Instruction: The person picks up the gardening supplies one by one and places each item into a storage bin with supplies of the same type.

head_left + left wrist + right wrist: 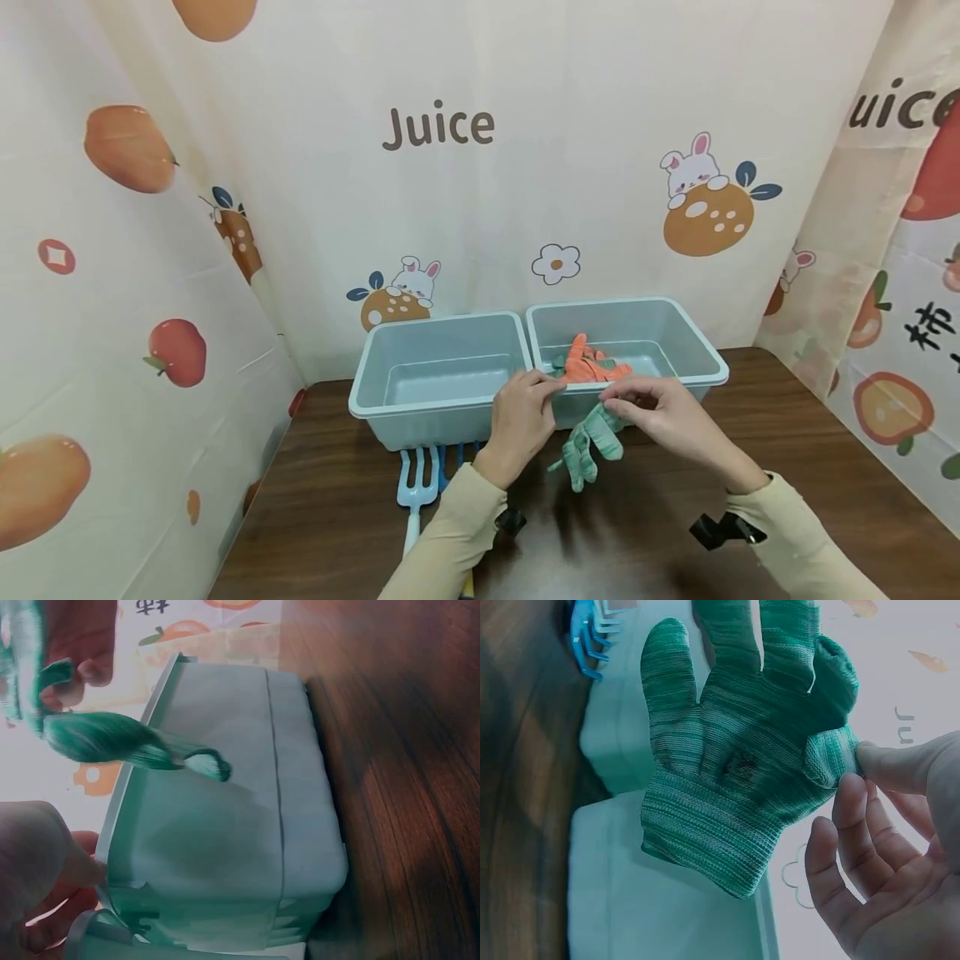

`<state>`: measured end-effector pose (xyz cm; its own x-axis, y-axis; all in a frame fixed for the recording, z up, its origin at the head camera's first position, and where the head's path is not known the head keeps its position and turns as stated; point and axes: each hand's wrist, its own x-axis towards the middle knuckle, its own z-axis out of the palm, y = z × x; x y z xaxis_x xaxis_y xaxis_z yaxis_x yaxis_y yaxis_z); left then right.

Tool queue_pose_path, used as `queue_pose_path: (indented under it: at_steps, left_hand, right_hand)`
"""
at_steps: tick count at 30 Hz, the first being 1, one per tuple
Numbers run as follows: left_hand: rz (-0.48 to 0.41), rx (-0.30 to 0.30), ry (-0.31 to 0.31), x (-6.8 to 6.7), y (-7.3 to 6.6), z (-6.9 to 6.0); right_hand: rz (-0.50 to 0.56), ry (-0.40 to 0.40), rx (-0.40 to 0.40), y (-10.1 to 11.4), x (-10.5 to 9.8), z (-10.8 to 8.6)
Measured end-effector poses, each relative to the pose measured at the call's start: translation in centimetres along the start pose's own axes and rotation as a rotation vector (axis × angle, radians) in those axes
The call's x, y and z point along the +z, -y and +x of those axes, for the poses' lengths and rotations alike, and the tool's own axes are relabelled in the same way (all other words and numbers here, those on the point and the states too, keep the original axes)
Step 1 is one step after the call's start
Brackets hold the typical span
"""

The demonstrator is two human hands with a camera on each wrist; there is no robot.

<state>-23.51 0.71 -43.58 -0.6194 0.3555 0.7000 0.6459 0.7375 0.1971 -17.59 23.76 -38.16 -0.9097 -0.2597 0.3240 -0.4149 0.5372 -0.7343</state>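
Note:
My right hand pinches a green knitted glove between thumb and fingertips, and the glove hangs in front of the right-hand plastic bin. In the right wrist view the glove spreads out, cuff downward, with a dark patch on it; that hand holds it by its thumb part. My left hand grips the front rim of the same bin near its left corner. The left wrist view shows the fingers at the rim. Inside that bin lie orange gloves with some green cloth.
A second pale blue bin stands beside it on the left. On the brown wooden table a light blue hand fork lies in front, with a darker blue fork partly behind my left arm. A printed curtain surrounds the table.

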Motion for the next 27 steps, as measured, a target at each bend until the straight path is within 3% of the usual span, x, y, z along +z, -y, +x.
queue_pose_path:
  at_steps: [16,21,27]
  left_hand:
    - [0.024,0.012,-0.022,0.1,0.1,-0.1]
    - [0.009,0.02,-0.031,0.2,0.0,-0.1]
    - [-0.001,0.009,-0.022,0.0,0.0,-0.1]
  right_hand:
    - [-0.012,-0.087,-0.103,1.6,-2.8,1.2]
    - [-0.027,-0.135,-0.079,2.1,-4.3,1.6]
    - [-0.017,-0.14,-0.056,2.9,-5.2,2.1]
